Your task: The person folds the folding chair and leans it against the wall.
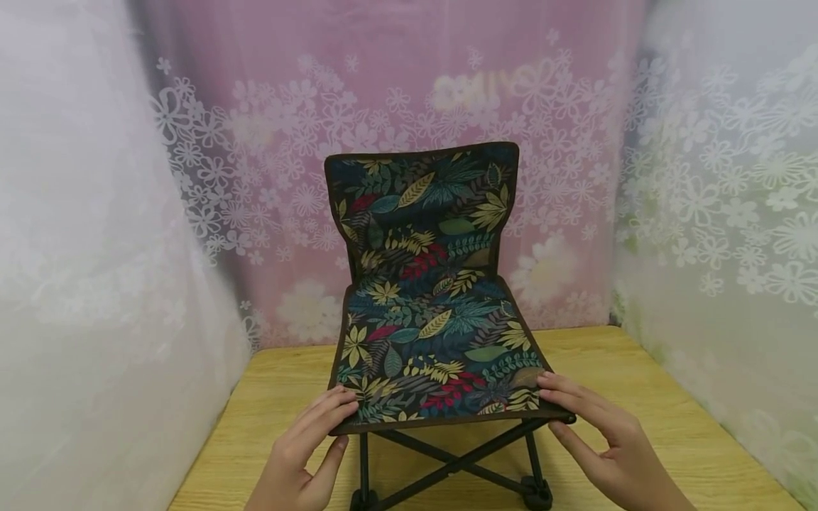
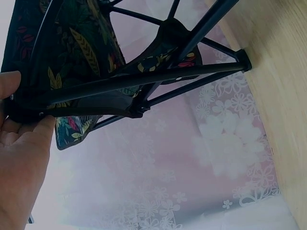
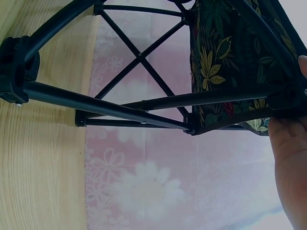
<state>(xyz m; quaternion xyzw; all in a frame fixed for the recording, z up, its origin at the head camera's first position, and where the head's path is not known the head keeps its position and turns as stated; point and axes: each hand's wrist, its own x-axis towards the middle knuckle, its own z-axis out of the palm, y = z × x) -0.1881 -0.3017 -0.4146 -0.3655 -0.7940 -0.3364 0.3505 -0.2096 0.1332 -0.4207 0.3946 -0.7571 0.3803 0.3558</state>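
A small folding chair (image 1: 434,341) with dark leaf-print fabric stands unfolded, its backrest (image 1: 424,213) upright at the far side. My left hand (image 1: 303,454) grips the seat's front left corner, fingers on top and thumb underneath. At the front right corner, my right hand (image 1: 607,433) holds the seat the same way. Crossed black tubes (image 1: 450,465) show beneath the seat's front edge. Both wrist views look under the chair, where the left hand (image 2: 26,158) and right hand (image 3: 290,158) each clasp a corner at the frame's end.
The chair stands on a light wood-grain table (image 1: 281,383). A pink curtain (image 1: 281,106) with white flowers hangs behind it. Pale sheets close in the left side (image 1: 115,248) and the right side (image 1: 722,248). Black plastic feet (image 1: 537,493) end the legs.
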